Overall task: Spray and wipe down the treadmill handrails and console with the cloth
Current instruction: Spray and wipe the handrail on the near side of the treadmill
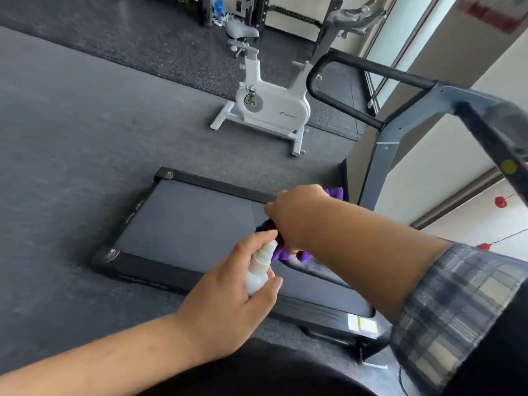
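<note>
My left hand (228, 295) grips a small white spray bottle (258, 270), its nozzle pointed up toward the cloth. Just above it, my right hand (297, 215) is closed on a bunched purple cloth (281, 252), which shows below and behind the fingers. Both hands hover over the treadmill belt (185, 221). The far black handrail loop (343, 84) rises at upper right, joined to the grey frame upright (383, 155). The console edge (497, 138) is blurred at the far right, apart from both hands.
A white exercise bike (271, 104) stands on the dark rubber floor beyond the treadmill. A rack with gear (228, 10) is at the back wall. A window and white wall run along the right side. Open floor (71, 138) lies to the left.
</note>
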